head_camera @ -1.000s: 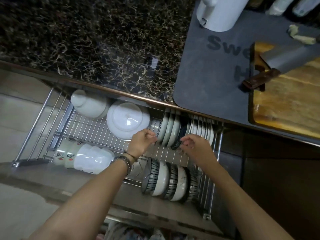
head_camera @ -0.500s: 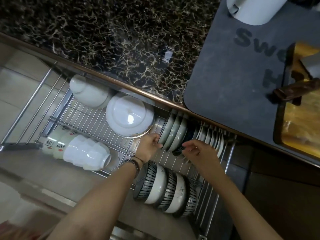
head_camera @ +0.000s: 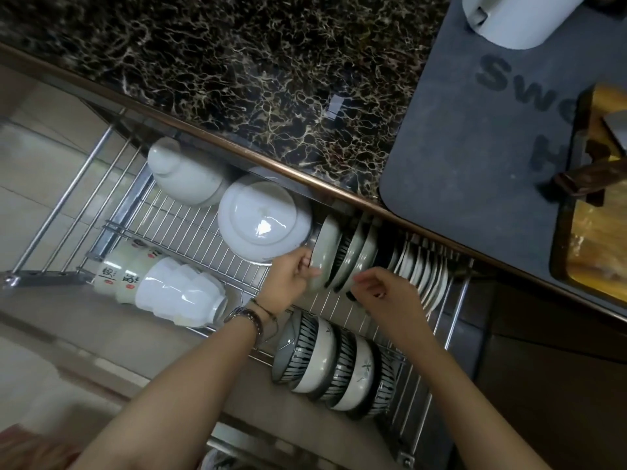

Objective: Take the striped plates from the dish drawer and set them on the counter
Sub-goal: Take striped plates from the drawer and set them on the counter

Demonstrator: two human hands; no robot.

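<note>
Down in the pulled-out dish drawer (head_camera: 112,228), both bare hands work at a row of plates standing on edge in the wire rack. Her or his left hand (head_camera: 291,276) pinches the rim of the outermost pale green plate (head_camera: 324,252), thumb and fingers closed on it. Just behind that plate the striped plates (head_camera: 344,249) show only as a sliver of dark stripes between the pale ones, still upright in their slots under the edge of the surface (head_camera: 237,62). The right hand (head_camera: 386,293) hovers at the lower rims of the same row, fingers curled loosely; I cannot tell whether its grip has closed on anything. To the right of it stands a tight file of white saucers (head_camera: 427,276). Nearer the drawer front lies a row of striped bowls (head_camera: 332,361) on their sides, and to the left a stack of white cups (head_camera: 179,293). A large white dish (head_camera: 261,218) leans beside the plates. On the surface lie a grey mat (head_camera: 475,137) and a wooden board (head_camera: 597,215).
</note>
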